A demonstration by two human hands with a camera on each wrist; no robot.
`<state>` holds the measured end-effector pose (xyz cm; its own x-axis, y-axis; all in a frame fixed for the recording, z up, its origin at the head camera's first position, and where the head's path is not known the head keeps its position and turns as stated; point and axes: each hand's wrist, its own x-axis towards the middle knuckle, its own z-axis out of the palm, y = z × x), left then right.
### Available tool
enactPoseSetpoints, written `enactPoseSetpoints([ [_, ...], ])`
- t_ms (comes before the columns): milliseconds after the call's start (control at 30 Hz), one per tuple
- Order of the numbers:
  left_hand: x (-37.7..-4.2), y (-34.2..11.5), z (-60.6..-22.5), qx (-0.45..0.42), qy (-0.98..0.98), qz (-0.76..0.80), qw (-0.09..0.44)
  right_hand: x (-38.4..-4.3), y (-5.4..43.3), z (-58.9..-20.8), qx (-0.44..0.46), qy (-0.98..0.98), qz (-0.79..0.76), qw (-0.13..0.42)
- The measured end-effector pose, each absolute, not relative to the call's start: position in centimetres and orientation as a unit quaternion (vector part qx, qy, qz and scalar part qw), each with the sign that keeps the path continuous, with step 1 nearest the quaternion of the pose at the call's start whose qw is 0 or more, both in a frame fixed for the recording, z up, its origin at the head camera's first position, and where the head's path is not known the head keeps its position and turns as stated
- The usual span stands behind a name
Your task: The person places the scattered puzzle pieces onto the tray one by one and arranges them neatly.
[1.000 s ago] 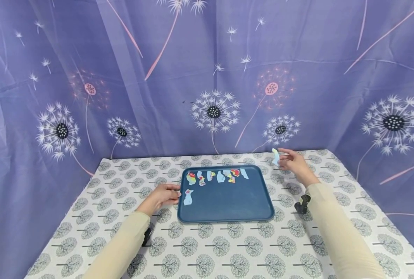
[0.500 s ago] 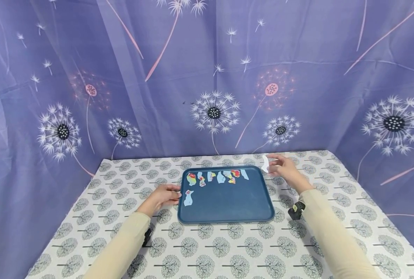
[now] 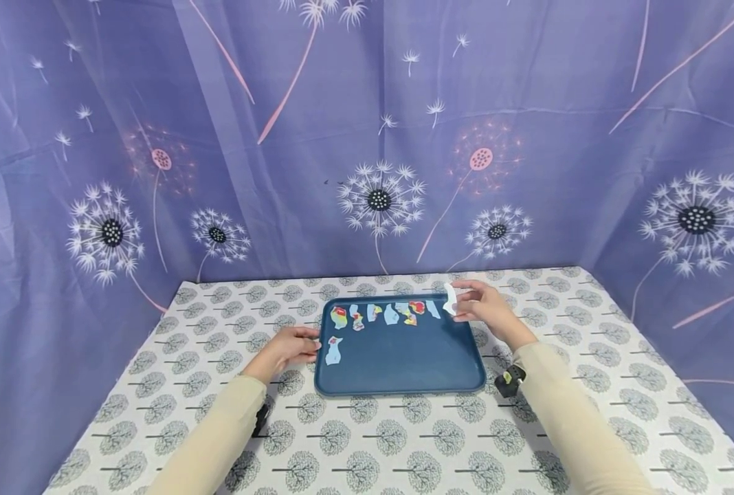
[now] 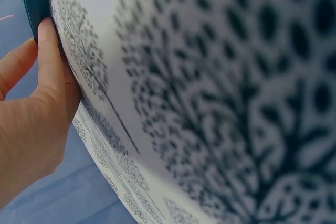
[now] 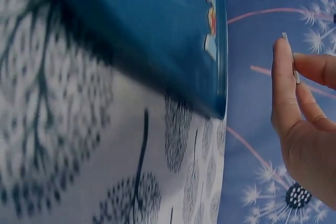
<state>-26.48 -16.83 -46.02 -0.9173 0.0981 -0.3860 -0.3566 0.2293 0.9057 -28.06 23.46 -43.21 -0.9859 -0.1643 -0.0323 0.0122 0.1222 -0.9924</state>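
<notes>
My right hand point(image 3: 484, 309) pinches a thin, curved puzzle piece point(image 3: 450, 300) between thumb and fingers, over the upper right corner of a dark blue tray point(image 3: 404, 364). In the head view the piece looks white; in the right wrist view this puzzle piece point(image 5: 291, 59) shows its edge, held above the tray. My left hand point(image 3: 291, 348) touches the tray's left rim with extended fingers, and in the left wrist view the fingertips point(image 4: 46, 27) meet the rim. Several irregular light blue, red and yellow pieces point(image 3: 339, 317) lie in a row along the tray's far side.
One more light blue piece point(image 3: 333, 350) with a red patch lies below the row at the left. A white cloth with printed trees point(image 3: 361, 440) covers the table. Behind it hangs a purple curtain point(image 3: 293, 206) with dandelions.
My right hand has carried the puzzle piece leftward from beyond the tray's right side to over its upper right corner. The piece has turned in the fingers. My left hand stays at the rim.
</notes>
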Motion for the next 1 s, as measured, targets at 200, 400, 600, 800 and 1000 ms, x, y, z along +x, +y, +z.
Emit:
enactPoseSetpoints([
  [200, -26.4, -16.9, -46.0, -0.086, 0.76, 0.616, 0.187, -27.6, 21.7, -43.1, -0.059, 0.75, -0.654, 0.082],
  [400, -26.5, -16.8, -46.0, -0.082, 0.762, 0.614, 0.187, -27.3, 19.9, -43.2, -0.062, 0.739, -0.663, 0.101],
  [600, -26.7, -16.8, -46.1, -0.09, 0.764, 0.611, 0.188, -27.1, 17.8, -43.4, -0.074, 0.732, -0.668, 0.113],
  [800, -26.7, -16.8, -46.1, -0.091, 0.765, 0.609, 0.188, -26.8, 15.1, -43.6, -0.067, 0.724, -0.674, 0.129],
  [1000, -26.6, -16.8, -46.1, -0.088, 0.768, 0.606, 0.187, -26.3, 12.5, -43.7, -0.074, 0.725, -0.667, 0.154],
])
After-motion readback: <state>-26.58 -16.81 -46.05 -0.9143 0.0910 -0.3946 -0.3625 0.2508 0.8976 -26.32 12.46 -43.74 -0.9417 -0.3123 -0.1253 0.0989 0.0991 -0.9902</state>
